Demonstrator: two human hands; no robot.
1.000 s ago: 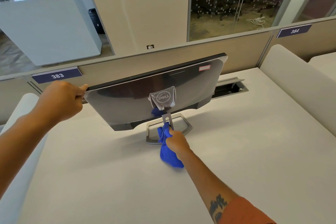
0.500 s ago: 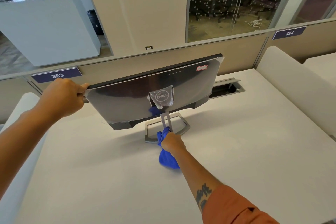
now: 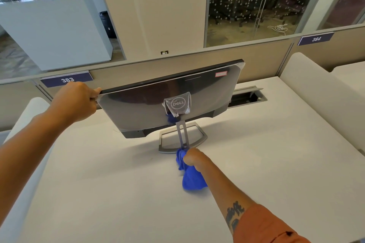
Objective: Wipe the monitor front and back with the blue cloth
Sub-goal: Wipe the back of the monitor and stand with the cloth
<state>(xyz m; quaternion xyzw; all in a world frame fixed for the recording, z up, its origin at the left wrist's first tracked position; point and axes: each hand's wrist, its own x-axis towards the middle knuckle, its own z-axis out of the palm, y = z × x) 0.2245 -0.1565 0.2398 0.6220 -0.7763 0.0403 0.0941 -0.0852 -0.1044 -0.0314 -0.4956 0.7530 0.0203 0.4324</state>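
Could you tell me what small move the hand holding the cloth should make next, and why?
Probably slide the blue cloth sideways along the stand's base. The right hand presses it at the foot of the stand's post, while the left hand steadies the monitor, whose back faces the camera.

White planter [image 3: 59, 31] with palms; desk labels 383 [image 3: 67, 79], 384 [image 3: 316, 39]; cable hatch [image 3: 246, 97]

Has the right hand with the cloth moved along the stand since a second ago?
Yes. The right hand with the blue cloth has slid down the stand to its base, toward the person.
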